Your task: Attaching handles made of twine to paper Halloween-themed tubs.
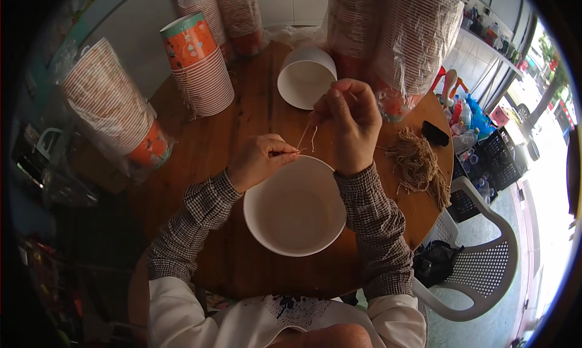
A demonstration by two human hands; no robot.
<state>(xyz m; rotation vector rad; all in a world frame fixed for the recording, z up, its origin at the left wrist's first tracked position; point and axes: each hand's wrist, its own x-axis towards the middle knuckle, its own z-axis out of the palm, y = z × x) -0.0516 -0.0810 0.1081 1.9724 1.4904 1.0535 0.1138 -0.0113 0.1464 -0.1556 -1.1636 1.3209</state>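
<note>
My left hand (262, 159) pinches one part of a thin, light-coloured string (302, 137) above the far rim of a large white paper bucket (295, 212). Higher and to the right, my right hand (350, 121) grips the same string between thumb and fingers. A short loose end dangles between the two hands. The bucket stands mouth up on the round wooden table, and its inside looks bare. Beyond my hands, a second white bucket (305, 81) has its mouth turned toward me. A tangled heap of tan string (417, 163) lies right of my right forearm.
Stacked patterned paper buckets (197, 66) stand at the table's back left, with a plastic-wrapped stack (115, 99) further left. More wrapped stacks (418, 39) rise at the back right. A black object (435, 133) sits near the right edge. A white plastic chair (479, 263) stands beside the table.
</note>
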